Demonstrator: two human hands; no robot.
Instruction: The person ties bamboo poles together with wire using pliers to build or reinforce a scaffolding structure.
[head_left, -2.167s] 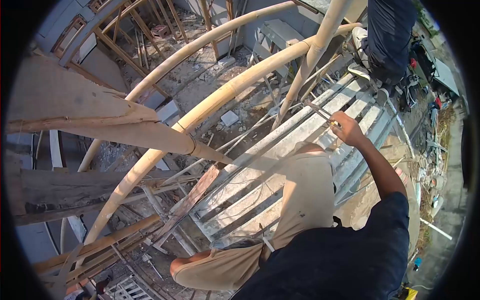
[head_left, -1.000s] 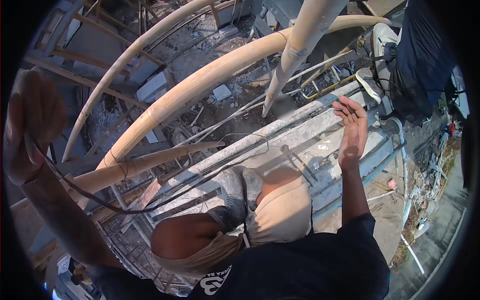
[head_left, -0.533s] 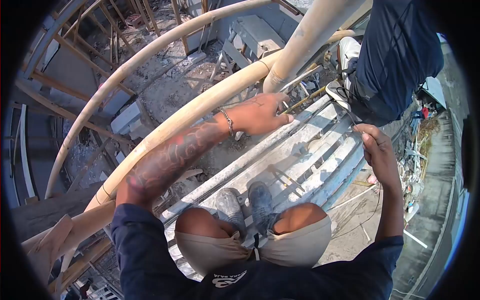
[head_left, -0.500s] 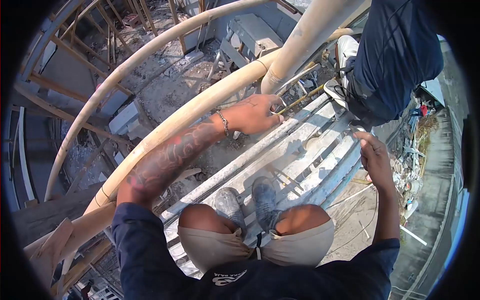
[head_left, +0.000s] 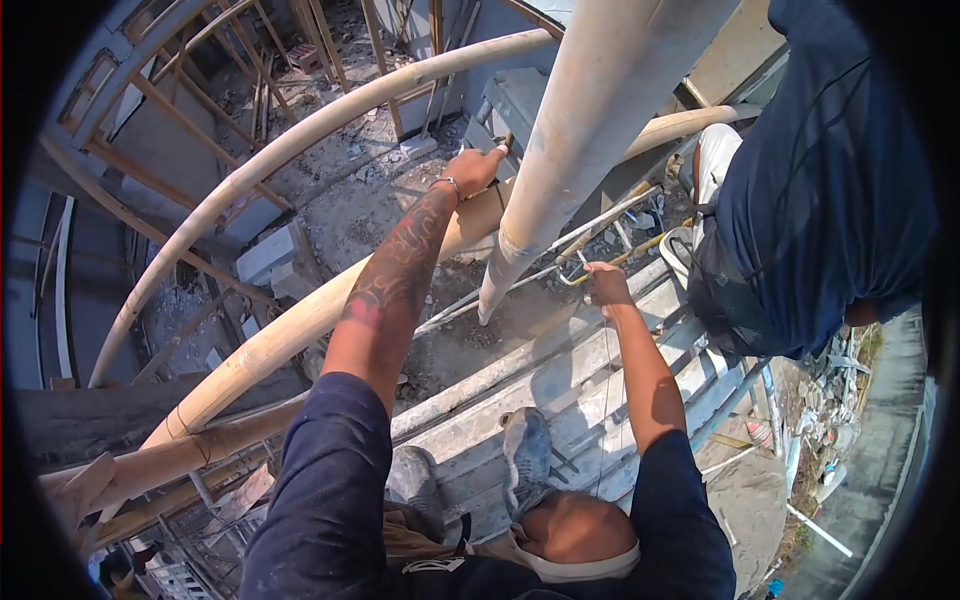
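Note:
My left hand (head_left: 475, 172) is reached out over the far side of a thick bamboo pole (head_left: 320, 305), close to where it passes behind an upright pole (head_left: 560, 150). Its fingers are curled in, and whatever they hold is hidden. My right hand (head_left: 608, 288) is pinched closed just right of the upright pole's lower end. A thin wire (head_left: 603, 400) hangs down from it, and a small pale tip pokes out above the fingers.
I crouch on whitish scaffold planks (head_left: 570, 385), my shoes (head_left: 527, 455) on them. Another person in dark clothes (head_left: 800, 200) is close on my right. A second curved bamboo pole (head_left: 250, 150) arcs at left. Rubble (head_left: 350, 190) lies far below.
My left hand has moved up and across the bamboo pole. My right hand has swung left and forward towards the upright pole. My view has shifted, and the other person appears closer.

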